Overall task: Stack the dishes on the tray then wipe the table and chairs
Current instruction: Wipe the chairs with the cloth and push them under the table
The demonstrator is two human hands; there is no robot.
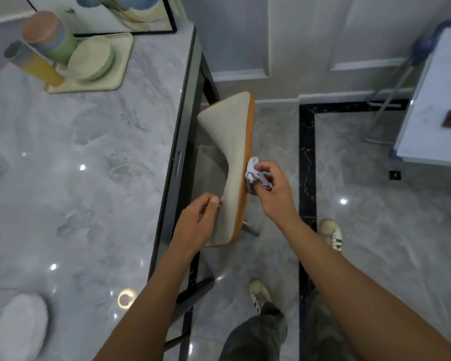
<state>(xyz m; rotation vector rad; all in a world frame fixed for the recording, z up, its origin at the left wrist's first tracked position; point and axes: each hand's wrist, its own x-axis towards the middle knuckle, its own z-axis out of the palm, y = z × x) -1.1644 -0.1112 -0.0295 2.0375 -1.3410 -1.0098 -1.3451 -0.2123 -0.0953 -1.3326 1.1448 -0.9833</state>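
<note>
A chair [235,142] with a beige cushion and an orange shell stands tucked against the right edge of the grey marble table [89,165]. My right hand [274,188] grips a crumpled white cloth [254,173] pressed against the orange back edge of the chair. My left hand [199,220] holds the inner side of the chair back, thumb up. At the table's far left a pale tray [120,61] carries stacked plates [91,61] and two tall cups [37,63].
A white round dish [21,327] lies at the table's near left corner. A small white table [438,100] with a dark object stands at the right. My feet [261,295] are on the glossy floor beside the table leg. A framed picture leans at the back.
</note>
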